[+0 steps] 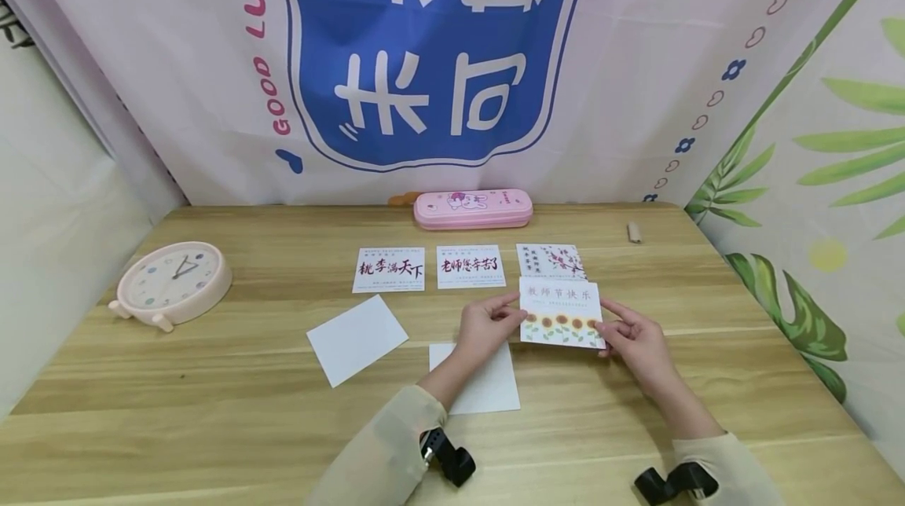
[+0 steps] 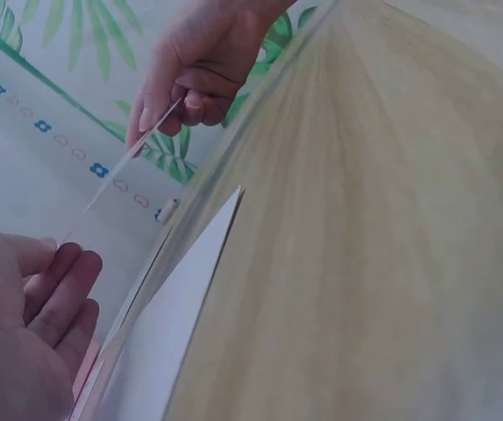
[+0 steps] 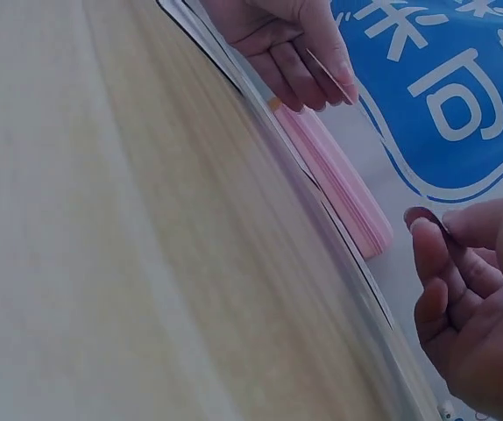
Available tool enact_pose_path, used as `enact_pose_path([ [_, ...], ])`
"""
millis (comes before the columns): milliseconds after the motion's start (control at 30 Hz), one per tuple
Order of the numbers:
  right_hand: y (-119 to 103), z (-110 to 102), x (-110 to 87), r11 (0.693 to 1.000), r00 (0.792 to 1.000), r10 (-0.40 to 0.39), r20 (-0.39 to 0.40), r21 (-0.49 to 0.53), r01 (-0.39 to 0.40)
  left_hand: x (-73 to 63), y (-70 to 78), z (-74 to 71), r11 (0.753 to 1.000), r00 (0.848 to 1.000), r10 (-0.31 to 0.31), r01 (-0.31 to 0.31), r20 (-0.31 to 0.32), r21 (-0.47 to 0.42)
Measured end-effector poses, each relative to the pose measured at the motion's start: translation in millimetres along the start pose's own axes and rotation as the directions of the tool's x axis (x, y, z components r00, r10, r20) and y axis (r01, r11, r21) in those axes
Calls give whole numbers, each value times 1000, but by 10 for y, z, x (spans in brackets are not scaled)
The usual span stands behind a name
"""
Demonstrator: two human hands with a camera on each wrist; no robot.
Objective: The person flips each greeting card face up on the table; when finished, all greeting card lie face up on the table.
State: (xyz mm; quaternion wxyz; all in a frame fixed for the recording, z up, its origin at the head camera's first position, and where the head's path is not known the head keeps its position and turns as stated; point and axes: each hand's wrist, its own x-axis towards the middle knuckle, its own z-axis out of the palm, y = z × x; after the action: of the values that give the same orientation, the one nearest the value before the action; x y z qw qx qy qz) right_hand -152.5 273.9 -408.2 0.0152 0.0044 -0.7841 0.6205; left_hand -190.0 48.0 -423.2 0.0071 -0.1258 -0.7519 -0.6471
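A sunflower greeting card (image 1: 562, 313) with red characters is held up between both hands, lifted off the table. My left hand (image 1: 488, 328) pinches its left edge between thumb and fingers. At the opposite edge, my right hand (image 1: 635, 342) pinches it the same way. In the left wrist view the card (image 2: 116, 175) shows nearly edge-on between the left hand (image 2: 32, 307) and the right. The right wrist view has the right hand (image 3: 479, 289) at the card's near edge. Partly under my left forearm lies a blank white card (image 1: 488, 384).
Behind the held card lies a card with plum blossoms (image 1: 555, 261). Two red-lettered cards, one left (image 1: 389, 269) and one middle (image 1: 470, 265), continue that row. A tilted blank card (image 1: 357, 339), a pink pencil case (image 1: 472, 209), an alarm clock (image 1: 173, 282) and a small beige piece (image 1: 633, 232) also lie about.
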Motion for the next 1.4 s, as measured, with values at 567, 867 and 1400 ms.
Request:
enact_pose_path([
  [567, 16, -3, 23, 921, 977, -109, 183, -352, 169, -47, 74, 34, 975, 981, 0, -44, 194, 218],
  [867, -1, -84, 6, 893, 976, -144, 163, -404, 199, -52, 70, 35, 926, 979, -11, -66, 202, 373],
  [1400, 143, -189, 42, 800, 977, -77, 201, -572, 181, -52, 30, 52, 712, 956, -40, -177, 290, 680],
])
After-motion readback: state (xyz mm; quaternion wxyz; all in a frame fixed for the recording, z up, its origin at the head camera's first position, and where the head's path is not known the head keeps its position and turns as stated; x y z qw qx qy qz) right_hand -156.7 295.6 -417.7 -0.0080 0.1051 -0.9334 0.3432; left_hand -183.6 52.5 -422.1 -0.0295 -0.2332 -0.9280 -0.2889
